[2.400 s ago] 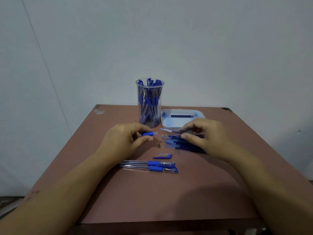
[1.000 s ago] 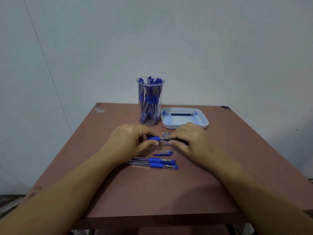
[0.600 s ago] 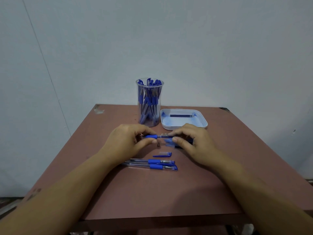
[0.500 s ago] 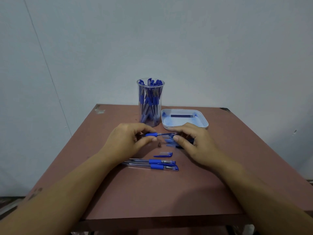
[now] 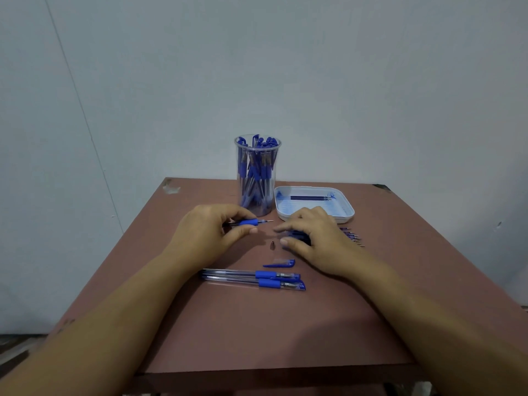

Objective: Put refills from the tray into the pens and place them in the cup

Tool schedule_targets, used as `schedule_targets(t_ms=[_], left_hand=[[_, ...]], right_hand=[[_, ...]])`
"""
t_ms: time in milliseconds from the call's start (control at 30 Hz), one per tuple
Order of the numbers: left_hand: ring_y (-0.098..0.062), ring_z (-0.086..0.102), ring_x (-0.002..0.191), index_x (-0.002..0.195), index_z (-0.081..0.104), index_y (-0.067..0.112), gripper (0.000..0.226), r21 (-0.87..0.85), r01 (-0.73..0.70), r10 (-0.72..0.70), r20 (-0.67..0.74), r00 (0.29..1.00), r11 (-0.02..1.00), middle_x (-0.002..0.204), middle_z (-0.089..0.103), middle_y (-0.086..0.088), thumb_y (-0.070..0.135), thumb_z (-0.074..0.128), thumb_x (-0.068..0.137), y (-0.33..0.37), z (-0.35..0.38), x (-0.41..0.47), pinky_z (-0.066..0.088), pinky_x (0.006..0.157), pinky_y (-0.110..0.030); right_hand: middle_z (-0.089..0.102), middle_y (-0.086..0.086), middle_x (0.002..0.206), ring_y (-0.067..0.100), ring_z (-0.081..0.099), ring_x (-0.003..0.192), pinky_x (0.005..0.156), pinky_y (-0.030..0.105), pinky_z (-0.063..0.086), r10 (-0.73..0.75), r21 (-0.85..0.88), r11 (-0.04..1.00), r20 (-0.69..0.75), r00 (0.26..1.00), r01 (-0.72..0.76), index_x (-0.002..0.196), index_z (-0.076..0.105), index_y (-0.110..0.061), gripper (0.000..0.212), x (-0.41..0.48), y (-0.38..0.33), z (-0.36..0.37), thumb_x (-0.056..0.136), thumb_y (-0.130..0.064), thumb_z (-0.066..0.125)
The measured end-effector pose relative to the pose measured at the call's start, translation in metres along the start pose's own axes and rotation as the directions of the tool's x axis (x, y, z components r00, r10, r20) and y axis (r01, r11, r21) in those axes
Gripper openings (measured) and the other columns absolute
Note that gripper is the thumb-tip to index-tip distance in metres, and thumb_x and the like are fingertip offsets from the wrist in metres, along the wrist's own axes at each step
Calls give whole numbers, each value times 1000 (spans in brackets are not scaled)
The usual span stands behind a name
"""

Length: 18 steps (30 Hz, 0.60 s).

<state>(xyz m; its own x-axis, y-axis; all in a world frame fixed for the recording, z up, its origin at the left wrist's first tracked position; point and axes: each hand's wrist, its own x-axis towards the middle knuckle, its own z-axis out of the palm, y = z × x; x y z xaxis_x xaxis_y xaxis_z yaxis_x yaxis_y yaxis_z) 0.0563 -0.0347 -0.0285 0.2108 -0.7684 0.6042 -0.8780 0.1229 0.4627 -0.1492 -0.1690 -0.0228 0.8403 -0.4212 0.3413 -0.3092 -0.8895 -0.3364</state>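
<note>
My left hand (image 5: 205, 232) pinches a clear pen barrel with a blue grip (image 5: 248, 222); a refill tip sticks out of its right end. My right hand (image 5: 317, 238) rests with loosely curved fingers over a pile of blue refills (image 5: 354, 238) on the table, its thumb beside a small metal pen tip (image 5: 273, 245). I see nothing held in it. The clear cup (image 5: 257, 178) full of blue pens stands behind my left hand. The white tray (image 5: 347, 208) to the cup's right holds one refill (image 5: 310, 198).
A loose blue cap (image 5: 281, 263) lies in front of my right hand. Two capped pens (image 5: 257, 278) lie side by side nearer to me. The brown table (image 5: 257, 332) ends close to a plain wall behind.
The refill that my right hand was feeding in now sits inside the barrel. My right hand has let go and dropped to the pile; my left hand stayed put.
</note>
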Motion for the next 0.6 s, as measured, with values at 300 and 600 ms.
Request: schedule_targets(t_ms=[300, 600], left_hand=[[-1, 65, 75, 98, 74, 38, 42, 19, -15, 15, 17, 1000, 1000, 86, 72, 19, 68, 55, 76, 0, 2, 1, 55, 67, -32], [-2, 65, 77, 102, 73, 38, 43, 0, -30, 30, 34, 999, 1000, 89, 71, 21, 69, 55, 78, 3, 3, -1, 56, 68, -32]], right_hand=[[53, -13, 108, 9, 35, 105, 88, 32, 27, -40, -72, 996, 63, 997, 45, 105, 71, -41, 20, 8, -5, 6, 87, -46, 64], [66, -7, 77, 14, 61, 73, 68, 19, 50, 144, 486, 873, -208, 968, -25, 87, 67, -31, 20, -4, -7, -5, 86, -12, 71]])
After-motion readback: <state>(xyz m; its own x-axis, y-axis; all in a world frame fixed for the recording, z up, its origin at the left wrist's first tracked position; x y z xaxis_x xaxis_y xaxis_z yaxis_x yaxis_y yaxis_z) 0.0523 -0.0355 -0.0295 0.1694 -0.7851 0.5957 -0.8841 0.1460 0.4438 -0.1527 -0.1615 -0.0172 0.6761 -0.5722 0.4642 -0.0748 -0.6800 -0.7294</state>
